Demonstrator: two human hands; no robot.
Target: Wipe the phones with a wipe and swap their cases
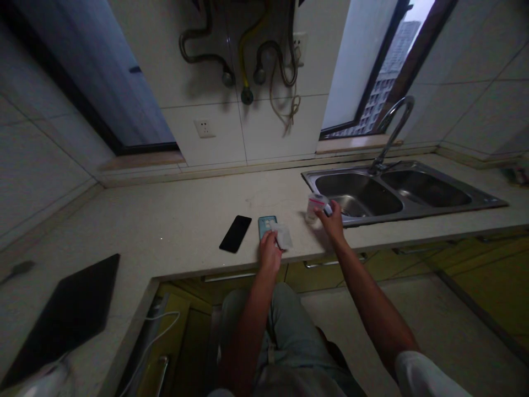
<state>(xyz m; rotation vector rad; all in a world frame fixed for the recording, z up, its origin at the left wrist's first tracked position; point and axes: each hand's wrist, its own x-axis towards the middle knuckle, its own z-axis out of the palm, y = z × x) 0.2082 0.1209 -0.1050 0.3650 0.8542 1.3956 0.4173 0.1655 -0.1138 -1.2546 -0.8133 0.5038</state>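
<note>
My left hand point(270, 249) is closed on a thin white wipe point(284, 237) at the counter's front edge. Partly under the wipe lies a light blue phone case point(263, 223) with camera cutouts. To its left, a black phone point(236, 234) rests flat, dark side up. My right hand point(333, 221), near the sink's front left corner, grips a see-through plastic container point(314, 208) with a pink stripe; whether it is a bag or a cup is not clear. A small white and dark piece point(328, 209) shows at the right fingertips.
A double steel sink point(351, 196) with a curved faucet point(392, 129) is set into the pale counter point(182, 220) on the right. A black panel point(70, 314) lies at the left. Pipes and a wall socket point(204, 128) are behind, with drawer handles point(334, 263) below the counter edge.
</note>
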